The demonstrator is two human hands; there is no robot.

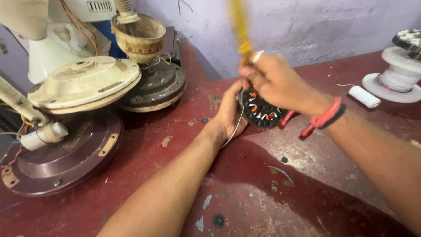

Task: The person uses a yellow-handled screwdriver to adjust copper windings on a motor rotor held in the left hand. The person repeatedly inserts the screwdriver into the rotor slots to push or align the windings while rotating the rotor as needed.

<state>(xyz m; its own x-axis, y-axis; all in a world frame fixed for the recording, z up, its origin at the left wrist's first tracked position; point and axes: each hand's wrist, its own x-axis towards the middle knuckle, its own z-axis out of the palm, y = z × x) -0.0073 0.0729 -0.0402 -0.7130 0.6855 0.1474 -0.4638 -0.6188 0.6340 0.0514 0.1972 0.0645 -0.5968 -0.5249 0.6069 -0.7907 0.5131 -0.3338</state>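
Left hand [231, 112] cups and steadies the black wound stator [259, 109] on the red table [272, 184] while right hand [274, 79], closed around a blurred yellow-handled tool [240, 26], works its slots.

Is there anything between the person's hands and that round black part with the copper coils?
Nothing visible. The left hand cups the stator from its left side, and the right hand, gripping a yellow tool, rests right over its top.

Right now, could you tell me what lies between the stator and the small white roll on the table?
In the head view, red-handled pliers and the right hand wrist lie between stator and white roll.
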